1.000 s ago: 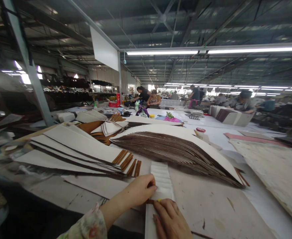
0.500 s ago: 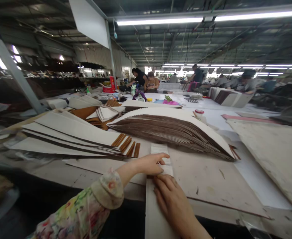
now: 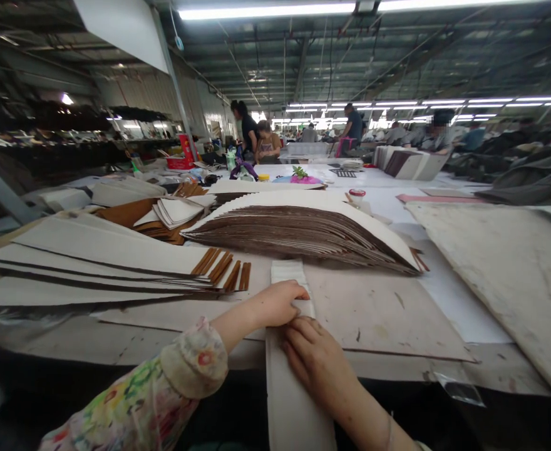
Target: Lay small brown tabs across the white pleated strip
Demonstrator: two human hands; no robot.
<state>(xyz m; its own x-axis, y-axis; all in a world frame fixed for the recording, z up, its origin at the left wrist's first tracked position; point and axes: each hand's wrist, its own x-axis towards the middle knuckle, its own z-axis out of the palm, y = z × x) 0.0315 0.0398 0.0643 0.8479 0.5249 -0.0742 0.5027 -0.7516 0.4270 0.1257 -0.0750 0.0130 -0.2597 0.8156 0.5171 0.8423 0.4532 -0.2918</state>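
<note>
- Plainly off-white, long and narrow: a smooth strip [image 3: 287, 394], running from the bottom of the view up beneath both hands, past the near table edge.
- In line beyond, a ribbed white piece [image 3: 288, 270], flat on a stained pale board [image 3: 379, 307]; join hidden by the fingers.
- Across the ribbed piece, the left hand [image 3: 280, 304], fingers curled in, fingertips partly hidden; cannot tell if pinching anything.
- Over the strip's right side, the right hand [image 3: 317, 358], fingers close together, slightly bent, touching the surface; cannot tell if gripping or merely pressing.
- Just ahead, blocking the far side: an arched stack [image 3: 285, 228], white-topped, brown-edged.
- Leftward, fanned pale panels [image 3: 101, 250] with brown tabs [image 3: 219, 267].
</note>
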